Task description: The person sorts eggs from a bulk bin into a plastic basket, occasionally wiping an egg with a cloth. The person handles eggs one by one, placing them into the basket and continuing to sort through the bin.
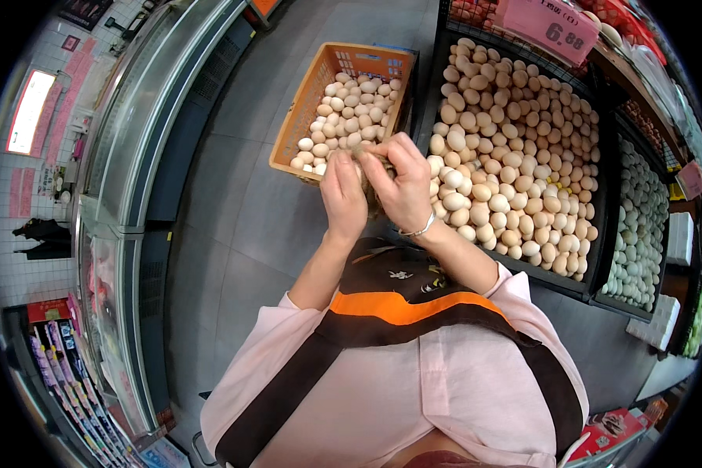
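Note:
My left hand (345, 199) and my right hand (402, 181) are close together in front of my apron. Between them they pinch a small brownish, cloth-like thing (370, 186), mostly hidden by my fingers. Just beyond my fingertips is an orange plastic crate (295, 126) holding many pale eggs (351, 111). To the right of my right hand, a large black bin (433, 88) is heaped with light brown eggs (509, 158). A bracelet circles my right wrist.
Greenish eggs (635, 245) fill a narrower black bin at the far right. A pink price sign (547, 29) stands behind the brown eggs. Along the left runs a glass-fronted display case (146, 117). Grey tiled floor (240, 193) lies between the case and the crate.

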`<action>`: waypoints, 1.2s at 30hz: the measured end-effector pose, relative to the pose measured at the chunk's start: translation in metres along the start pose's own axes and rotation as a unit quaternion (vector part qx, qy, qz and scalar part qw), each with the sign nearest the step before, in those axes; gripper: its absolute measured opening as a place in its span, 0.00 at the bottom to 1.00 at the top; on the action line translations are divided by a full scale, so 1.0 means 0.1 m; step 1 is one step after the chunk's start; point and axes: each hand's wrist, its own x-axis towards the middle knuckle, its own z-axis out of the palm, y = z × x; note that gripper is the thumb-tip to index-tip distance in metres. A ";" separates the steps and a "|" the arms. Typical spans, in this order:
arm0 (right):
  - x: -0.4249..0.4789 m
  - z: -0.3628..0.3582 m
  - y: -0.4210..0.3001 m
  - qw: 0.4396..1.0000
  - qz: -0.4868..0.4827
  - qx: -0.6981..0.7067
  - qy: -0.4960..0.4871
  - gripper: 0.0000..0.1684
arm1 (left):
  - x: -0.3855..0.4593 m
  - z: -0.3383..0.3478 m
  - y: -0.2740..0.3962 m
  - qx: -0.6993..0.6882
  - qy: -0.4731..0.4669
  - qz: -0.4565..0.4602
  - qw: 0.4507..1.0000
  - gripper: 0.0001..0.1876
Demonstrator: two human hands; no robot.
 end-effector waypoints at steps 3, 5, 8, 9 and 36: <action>-0.24 0.04 -0.14 0.999 0.022 0.002 -0.033 0.06 | 0.07 -0.07 0.03 0.008 0.012 0.006 1.000 0.20; -0.26 0.08 -0.12 0.999 -0.002 0.022 -0.023 0.05 | 0.05 -0.11 -0.04 -0.042 0.008 -0.030 0.999 0.20; 0.00 0.09 -0.09 1.000 -0.013 -0.003 -0.010 0.04 | 0.01 -0.13 0.02 -0.032 0.007 -0.010 0.999 0.21; 0.06 0.11 -0.10 1.000 0.014 0.015 -0.003 0.04 | 0.04 -0.12 0.02 -0.028 0.007 -0.002 1.000 0.21; 0.01 0.00 -0.13 1.000 -0.013 0.000 -0.026 0.05 | -0.03 -0.13 0.07 -0.056 0.006 0.002 0.998 0.21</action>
